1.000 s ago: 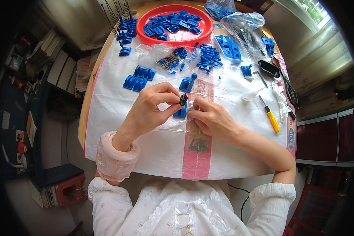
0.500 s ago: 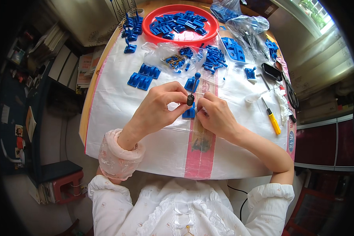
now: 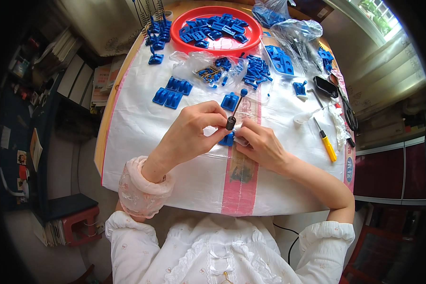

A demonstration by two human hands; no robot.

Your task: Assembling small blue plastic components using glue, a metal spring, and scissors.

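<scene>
Between the thumb and forefinger of my left hand [image 3: 196, 128] is a black coil spring [image 3: 230, 123]. A thin rod rises from it, tilted to the right, with a blue ball [image 3: 244, 92] at its tip. My right hand [image 3: 260, 144] is close beside the spring, fingers bent into a pinch; what they grip, if anything, is hidden. Under my fingertips lies a blue plastic base [image 3: 226, 139], partly covered by both hands. Just beyond, another blue base [image 3: 230, 101] rests on the white sheet [image 3: 184, 180].
A red tray [image 3: 177, 40] of blue parts stands at the back. In front of it lie a clear bag [image 3: 189, 61] and loose blue pegs [image 3: 256, 71]. Joined blue bases [image 3: 167, 98] sit left. At right are a yellow-handled screwdriver [image 3: 327, 146], black scissors [image 3: 349, 113] and a black box [image 3: 325, 86].
The rod with the blue ball has tipped to the right. My right hand has shifted slightly down and left, nearer the spring; my left hand has hardly moved.
</scene>
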